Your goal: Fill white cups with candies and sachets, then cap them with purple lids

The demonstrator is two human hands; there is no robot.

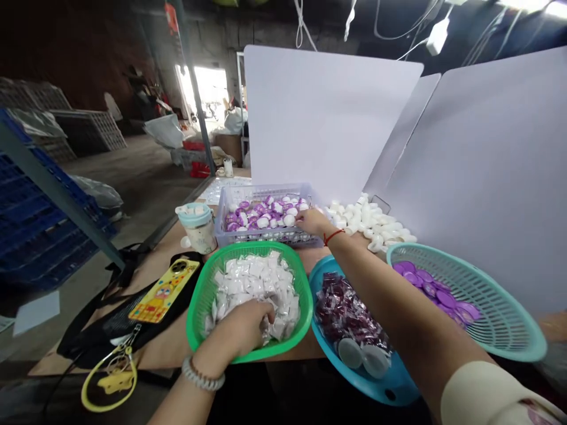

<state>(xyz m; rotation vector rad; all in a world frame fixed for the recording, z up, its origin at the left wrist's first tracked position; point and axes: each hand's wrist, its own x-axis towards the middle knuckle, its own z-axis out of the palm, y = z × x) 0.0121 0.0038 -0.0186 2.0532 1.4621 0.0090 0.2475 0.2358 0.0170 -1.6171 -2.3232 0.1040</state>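
My left hand [248, 323] reaches into a green basket [305, 298] heaped with small white packets [250, 277]. Its fingers curl down among the packets, and the tips are partly hidden. Farther off, my right hand [313, 221] is at the right end of a pale purple crate [228, 237]. Small round purple-and-white pieces [266, 213] fill this crate. The right fingers are pressed together against the edge of that heap; what is between them, if anything, is too small to make out.
Right of the green basket stands a blue basket [321, 348] with dark purple wrapped packets. A turquoise basket [500, 313] holds purple discs. White plastic parts [376, 224] lie behind. At left are a cup [199, 230] and a yellow-cased phone [165, 290]. White panels [328, 112] stand behind.
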